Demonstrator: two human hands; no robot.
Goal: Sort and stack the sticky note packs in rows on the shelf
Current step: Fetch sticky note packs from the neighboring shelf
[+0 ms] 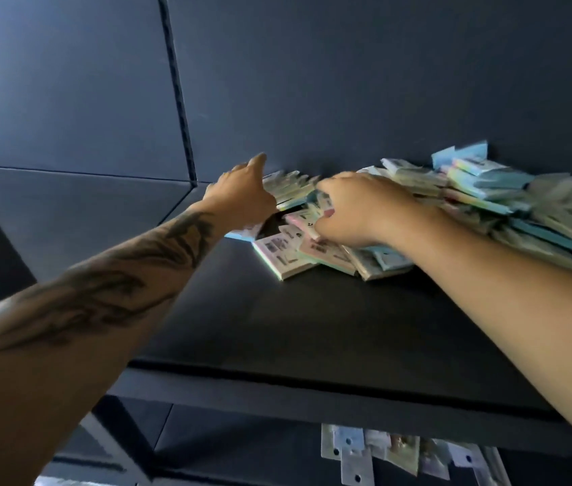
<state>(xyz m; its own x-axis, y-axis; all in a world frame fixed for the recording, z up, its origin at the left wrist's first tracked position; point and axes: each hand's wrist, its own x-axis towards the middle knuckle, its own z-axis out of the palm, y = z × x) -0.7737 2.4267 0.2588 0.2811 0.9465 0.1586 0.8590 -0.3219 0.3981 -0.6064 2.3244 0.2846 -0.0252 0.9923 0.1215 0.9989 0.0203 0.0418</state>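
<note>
A loose pile of sticky note packs [481, 194] in pastel blue, pink and green lies at the back right of a dark shelf [277, 327]. My left hand [242, 194] is against the left end of a small upright bunch of packs [288, 191], thumb raised; its fingers are hidden behind the hand. My right hand [358, 208] lies on the pile's left edge, its fingers and thumb curled round a pink pack [307, 221]. Several packs [284, 254] lie flat in front of both hands, labels and barcodes up.
The shelf's dark back wall [347, 82] rises straight behind the pile, with a slotted upright [181, 100] to the left. The shelf's front edge [312, 398] runs below my arms. Under it, several carded packets [354, 457] hang from pegs.
</note>
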